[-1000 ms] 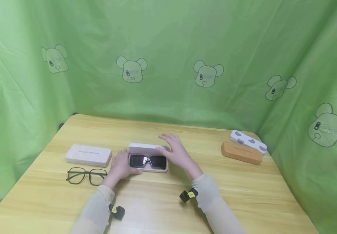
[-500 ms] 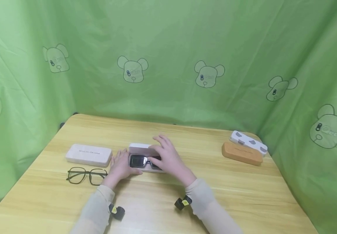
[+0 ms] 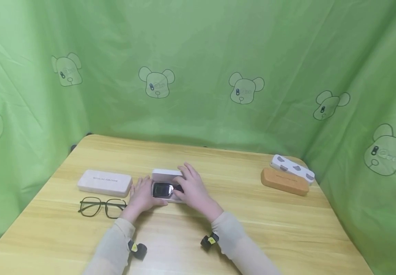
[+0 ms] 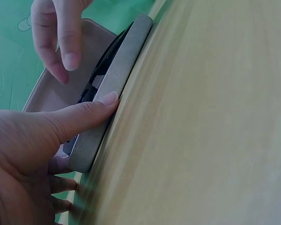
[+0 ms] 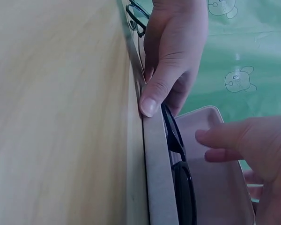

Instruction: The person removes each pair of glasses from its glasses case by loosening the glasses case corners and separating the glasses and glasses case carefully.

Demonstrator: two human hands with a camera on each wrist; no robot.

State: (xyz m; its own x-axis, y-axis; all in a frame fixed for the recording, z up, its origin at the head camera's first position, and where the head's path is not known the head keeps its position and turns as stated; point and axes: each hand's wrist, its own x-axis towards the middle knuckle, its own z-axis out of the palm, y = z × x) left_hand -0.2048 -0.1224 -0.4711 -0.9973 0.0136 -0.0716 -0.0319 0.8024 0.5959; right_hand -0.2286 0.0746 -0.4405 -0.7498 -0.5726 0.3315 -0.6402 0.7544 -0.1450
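Note:
An open pale glasses case [image 3: 166, 175] stands at the middle of the table, lid raised at the back. Dark sunglasses [image 3: 162, 190] lie inside it; their right part is hidden by my right hand in the head view. My left hand [image 3: 142, 198] holds the case by its left end, the thumb pressed on the front wall. Over the right half of the case hovers my right hand [image 3: 195, 193], thumb and fingers apart. In the right wrist view its fingers [image 5: 225, 136] are in front of the lid, with nothing between them, above the sunglasses [image 5: 183, 190].
Left of the open case lies a closed pale glasses case [image 3: 104, 182], with black-framed eyeglasses [image 3: 102, 207] in front of it. At the table's right rear are an orange case [image 3: 284, 181] and a white patterned case [image 3: 292, 168]. Green curtain [image 3: 198, 118] surrounds the wooden table [image 3: 287, 225].
My right hand has moved left and down from the lid's right end to over the sunglasses. My left hand and the case have stayed in place.

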